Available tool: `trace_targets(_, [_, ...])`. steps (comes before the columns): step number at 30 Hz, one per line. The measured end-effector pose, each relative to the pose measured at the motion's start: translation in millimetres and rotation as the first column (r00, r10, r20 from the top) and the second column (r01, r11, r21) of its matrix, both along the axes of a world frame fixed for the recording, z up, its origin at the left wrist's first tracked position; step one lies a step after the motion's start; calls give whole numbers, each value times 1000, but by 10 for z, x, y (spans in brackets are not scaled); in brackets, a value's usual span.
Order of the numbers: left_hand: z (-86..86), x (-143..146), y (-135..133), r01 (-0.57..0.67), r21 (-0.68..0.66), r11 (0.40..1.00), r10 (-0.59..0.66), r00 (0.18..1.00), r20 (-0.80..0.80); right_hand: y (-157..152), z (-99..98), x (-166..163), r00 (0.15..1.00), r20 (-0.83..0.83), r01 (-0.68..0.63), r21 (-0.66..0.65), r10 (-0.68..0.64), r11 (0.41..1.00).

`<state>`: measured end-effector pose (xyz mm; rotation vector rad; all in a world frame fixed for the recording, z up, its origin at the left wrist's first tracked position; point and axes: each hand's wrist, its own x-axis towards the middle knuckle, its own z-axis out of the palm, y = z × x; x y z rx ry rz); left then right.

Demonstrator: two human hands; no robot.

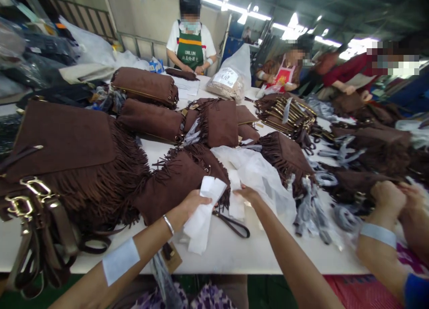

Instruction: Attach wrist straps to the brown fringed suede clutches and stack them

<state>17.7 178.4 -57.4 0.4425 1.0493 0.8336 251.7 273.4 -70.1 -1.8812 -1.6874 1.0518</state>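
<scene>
My left hand [196, 202] is closed round a small bundle of white paper strips [205, 219], fanned out over the table. Close beside it, my right hand [248, 194] pinches the edge of another white strip [236, 202]. Just beyond the strips lies a brown fringed suede bag [174, 179], with its dark wrist strap [234, 224] looped on the tabletop. A sheet of translucent white wrapping [264, 175] spreads past my right hand. White tape is stuck on my left forearm, and a silver bangle sits at the wrist.
A large fringed bag [70, 135] and straps with gold buckles [36, 202] lie at left. Stacked brown pouches [144, 88] and a labelled plastic sack [228, 83] stand farther back. A co-worker's hands [390, 199] work at right; other people stand across the white table [268, 255].
</scene>
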Motion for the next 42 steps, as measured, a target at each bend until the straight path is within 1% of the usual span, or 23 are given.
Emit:
trace_targets(3, [4,53,-36,-21,24,999,22,999,-26,-75,76,56,997,-21,78,-67,-79,995])
trace_targets(6, [55,59,-41,-81,91,993,90,992,-91,-212,273,137,990,-102,87,-100,-97,991])
trace_targets(9, [33,60,10,-95,223,970,162,938,-306,-401,524,182,966,-248,52,-116,-80,992])
trace_targets(12, [-58,82,78,-13,355,935,223,799,-558,-630,703,131,845,-519,30,-186,-124,982])
trace_targets(14, [-94,103,84,86,439,895,269,681,-681,-797,738,43,746,-639,20,-262,-189,965])
trace_targets(17, [-20,115,-15,253,548,797,390,478,-787,-1045,672,-120,685,-685,31,-315,-250,949])
trace_targets(18, [40,113,-76,279,580,765,434,442,-785,-1121,632,-172,672,-694,41,-313,-258,949])
trace_targets(19, [110,112,-147,279,612,740,468,439,-767,-1191,589,-220,663,-701,55,-305,-263,951])
trace_targets(20, [184,113,-225,247,640,727,488,470,-736,-1256,548,-266,655,-707,73,-293,-267,953])
trace_targets(21, [254,121,-306,177,649,740,480,535,-695,-1315,510,-311,649,-712,91,-278,-268,956])
trace_targets(22, [316,139,-384,88,616,783,428,643,-635,-1370,479,-354,642,-719,105,-262,-267,959])
trace_targets(24, [394,204,-523,-37,408,912,208,901,-382,-1464,440,-434,630,-736,101,-239,-248,966])
trace_targets(25, [408,249,-580,-42,281,959,101,975,-199,-1503,433,-467,632,-740,78,-235,-231,969])
trace_targets(26, [408,295,-626,-32,187,982,38,999,-29,-1537,436,-491,651,-731,51,-229,-206,972])
trace_targets(27, [398,340,-664,-34,135,990,21,995,94,-1564,449,-503,694,-700,26,-211,-170,977])
trace_targets(29, [368,408,-717,-117,129,985,94,980,173,-1598,508,-489,829,-557,-18,-125,-55,992])
trace_targets(31, [352,430,-750,-187,175,967,166,978,128,-1612,606,-433,936,-346,-75,-14,66,997])
trace_targets(33, [370,406,-780,-168,216,962,161,986,52,-1612,722,-364,969,-206,-132,33,136,991])
trace_targets(34, [392,382,-797,-139,231,963,139,990,17,-1609,778,-334,969,-198,-142,31,145,989])
trace_targets(35, [418,355,-819,-98,245,965,103,995,-10,-1606,827,-312,964,-231,-131,18,132,991])
trace_targets(37, [473,300,-873,-8,265,964,19,999,-39,-1604,895,-293,921,-387,-77,-43,54,996])
trace_targets(40, [517,244,-962,76,277,958,-59,996,-68,-1639,920,-328,752,-646,-38,-241,-131,970])
trace_targets(42, [520,221,-1003,56,295,954,-15,990,-138,-1710,907,-378,629,-743,-96,-365,-228,926])
